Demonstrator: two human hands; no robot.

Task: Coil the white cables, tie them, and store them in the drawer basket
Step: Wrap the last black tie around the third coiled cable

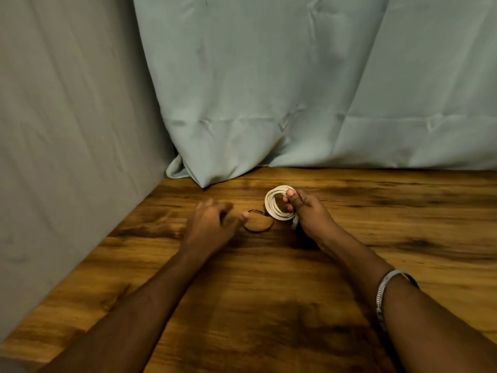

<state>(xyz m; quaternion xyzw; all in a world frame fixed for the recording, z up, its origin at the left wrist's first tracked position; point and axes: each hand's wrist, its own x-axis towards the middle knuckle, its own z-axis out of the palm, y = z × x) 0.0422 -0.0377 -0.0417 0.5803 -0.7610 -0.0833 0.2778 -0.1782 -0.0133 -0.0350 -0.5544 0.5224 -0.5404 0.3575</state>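
One white cable wound into a small round coil (pixel 278 204) stands upright above the wooden table (pixel 269 292), pinched by the right hand (pixel 309 214) between thumb and curled fingers. A thin dark red elastic band (pixel 256 223) lies just left of it, touching the left hand (pixel 212 224), whose fingers are curled, thumb on the band. Pale green cloth (pixel 295 90) hangs behind.

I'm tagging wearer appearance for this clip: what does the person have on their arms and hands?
Both forearms are bare, with no sleeves reaching into view. The right arm carries a silver metal bracelet with a linked or textured band around the wrist. The left hand and right hand show no gloves; no rings can be made out.
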